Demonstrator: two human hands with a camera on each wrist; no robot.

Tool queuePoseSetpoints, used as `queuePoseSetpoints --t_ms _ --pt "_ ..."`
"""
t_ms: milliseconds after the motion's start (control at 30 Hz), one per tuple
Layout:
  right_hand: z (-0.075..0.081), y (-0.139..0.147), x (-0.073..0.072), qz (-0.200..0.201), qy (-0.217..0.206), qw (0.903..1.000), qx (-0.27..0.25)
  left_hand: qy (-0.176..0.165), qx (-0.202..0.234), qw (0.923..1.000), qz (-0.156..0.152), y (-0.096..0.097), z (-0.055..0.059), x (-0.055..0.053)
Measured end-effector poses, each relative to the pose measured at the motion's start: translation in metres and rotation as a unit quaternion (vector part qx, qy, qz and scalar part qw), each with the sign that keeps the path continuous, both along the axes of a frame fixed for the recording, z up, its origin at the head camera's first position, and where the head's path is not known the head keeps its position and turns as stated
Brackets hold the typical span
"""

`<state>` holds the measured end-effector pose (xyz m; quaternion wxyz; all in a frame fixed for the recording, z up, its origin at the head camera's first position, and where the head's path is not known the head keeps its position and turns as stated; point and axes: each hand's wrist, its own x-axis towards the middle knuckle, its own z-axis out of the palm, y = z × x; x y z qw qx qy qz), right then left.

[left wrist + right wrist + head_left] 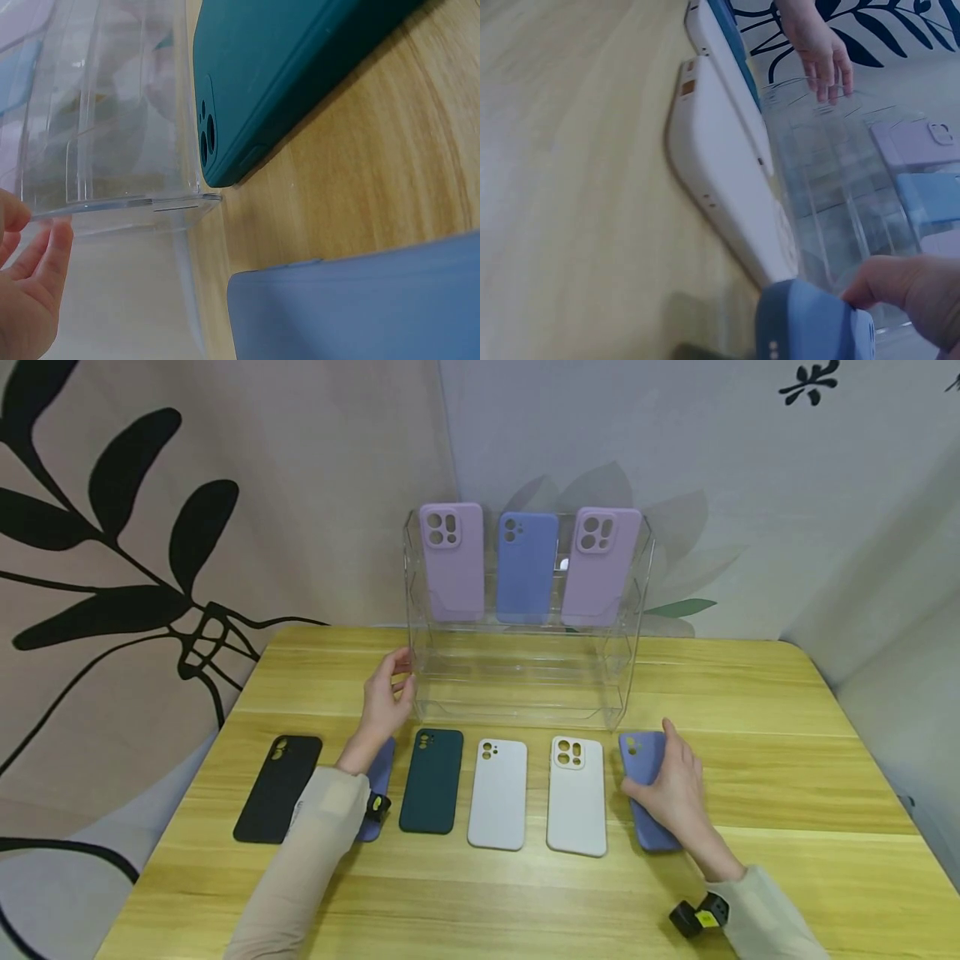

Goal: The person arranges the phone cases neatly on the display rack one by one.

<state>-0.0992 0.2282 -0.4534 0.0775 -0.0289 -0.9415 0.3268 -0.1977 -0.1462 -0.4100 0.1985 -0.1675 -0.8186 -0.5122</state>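
At the right end of the row on the bench (787, 760), just in front of the rack and under the right hand (678, 789): a blue phone case (642, 762), camera-hole end toward the rack, gripped across its width with thumb at one long edge and fingers at the other. Probably light, thin-walled and bendy, with a matte, silicone-like skin; unlikely to slip much or to break, but apt to flex inward under a hard squeeze. Best taken by both long edges near mid-length, with little pressure on the broad back. At the rack's left side, left hand (385, 697) pinching the side wall of the clear rack (525, 708) between thumb and fingers; by the glassy look, likely stiff, slick and easily scratched or cracked, so better steadied gently. By count: one rack, two hands, nine cases. On the bench, six: one black case (279, 789), one half-hidden blue case (384, 760) partly behind the left sleeve (330, 814), one dark green case (432, 781), two white cases (497, 793), plus the gripped blue one. In the rack's upper part, three, leaning upright: two lilac cases (453, 568) with one periwinkle case (527, 568) between.
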Motion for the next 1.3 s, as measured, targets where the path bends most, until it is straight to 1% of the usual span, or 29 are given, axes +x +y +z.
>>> queuePoseSetpoints --t_ms 167,267,533,833,967,1300 --pt "0.007 -0.004 -0.003 0.008 0.039 0.9992 -0.007 0.001 -0.001 1.0 0.0 0.0 0.0 0.0" --pt "0.011 -0.007 -0.005 0.014 0.054 0.9984 -0.013 0.001 -0.002 1.0 -0.001 0.0 0.0 0.0" --pt "0.025 -0.017 -0.009 0.027 0.06 0.9974 -0.031 0.005 -0.004 1.0 -0.001 0.0 0.0 0.0" --pt "0.035 -0.029 -0.014 0.045 0.101 0.9925 -0.051 0.004 -0.004 1.0 -0.003 -0.001 0.0 0.0" --pt "0.043 -0.036 -0.018 0.049 0.101 0.9915 -0.065 0.002 -0.002 1.0 -0.001 0.0 0.0 0.0" --pt "0.058 -0.059 -0.032 0.063 0.104 0.9881 -0.095 0.013 -0.001 0.9999 -0.001 0.0 0.0 -0.001"
